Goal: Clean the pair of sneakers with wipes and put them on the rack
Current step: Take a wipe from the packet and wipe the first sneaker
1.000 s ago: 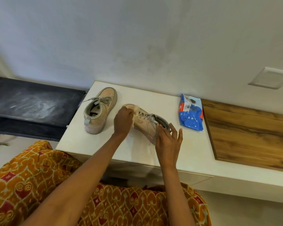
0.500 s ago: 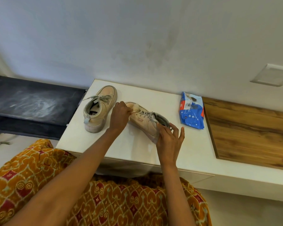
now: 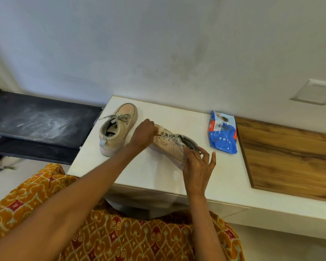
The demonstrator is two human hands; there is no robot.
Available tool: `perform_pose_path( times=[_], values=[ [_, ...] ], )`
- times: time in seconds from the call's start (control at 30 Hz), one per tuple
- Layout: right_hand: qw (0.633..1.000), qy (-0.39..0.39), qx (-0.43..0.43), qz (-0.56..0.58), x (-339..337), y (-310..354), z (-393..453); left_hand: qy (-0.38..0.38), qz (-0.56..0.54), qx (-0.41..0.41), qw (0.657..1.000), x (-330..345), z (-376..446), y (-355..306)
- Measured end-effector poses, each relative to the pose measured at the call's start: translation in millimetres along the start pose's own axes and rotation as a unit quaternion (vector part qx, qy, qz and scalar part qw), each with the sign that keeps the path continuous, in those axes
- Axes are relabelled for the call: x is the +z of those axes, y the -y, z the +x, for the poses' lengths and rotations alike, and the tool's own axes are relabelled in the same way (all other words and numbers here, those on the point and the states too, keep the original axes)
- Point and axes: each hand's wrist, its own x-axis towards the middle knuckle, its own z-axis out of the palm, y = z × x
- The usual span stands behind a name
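While the left hand [image 3: 142,135] presses a wipe [image 3: 160,127] to the sneaker [image 3: 169,146], the right hand [image 3: 198,162] pinches its heel.

The left hand [image 3: 142,135] covers the toe of the sneaker lying on its side [image 3: 169,146], and all but a scrap of the white wipe [image 3: 160,128] is hidden under its curled fingers. The right hand [image 3: 199,165] hides that sneaker's heel. The print on the blue wipes pack [image 3: 223,134] is too small to read. The black shoe rack [image 3: 40,123] is cut off by the left edge, its lower shelf mostly hidden under the upper. The desk [image 3: 158,174] runs out past the right edge.
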Motion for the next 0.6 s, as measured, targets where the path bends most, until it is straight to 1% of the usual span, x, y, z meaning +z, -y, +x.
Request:
perform_pose_path(
  times=[0.07,0.13,0.2,0.27,0.33,0.4,0.5,0.6],
  values=[
    [1.0,-0.002,-0.001,-0.003,0,0,-1,0.032,0.053,-0.002,0.998,-12,16,1],
    [1.0,-0.004,-0.002,-0.001,1,-1,-1,0.03,0.046,-0.034,0.998,-20,27,4],
    [1.0,-0.003,-0.001,0.0,2,-2,-1,0.008,-0.008,-0.112,0.994,-21,29,13],
    [1.0,-0.003,0.006,0.0,4,-2,-1,-0.027,-0.073,-0.209,0.975,-14,21,22],
    [1.0,-0.006,0.014,0.009,4,-1,-1,-0.049,-0.143,-0.266,0.952,-3,11,26],
    [1.0,-0.006,0.021,0.014,3,1,0,-0.101,-0.234,-0.306,0.917,2,5,22],
    [0.999,0.0,0.028,0.021,1,3,-1,-0.193,-0.286,-0.359,0.867,7,-5,5],
    [0.999,0.005,0.031,0.018,-1,5,-1,-0.258,-0.349,-0.412,0.801,18,-14,-14]
  ],
)
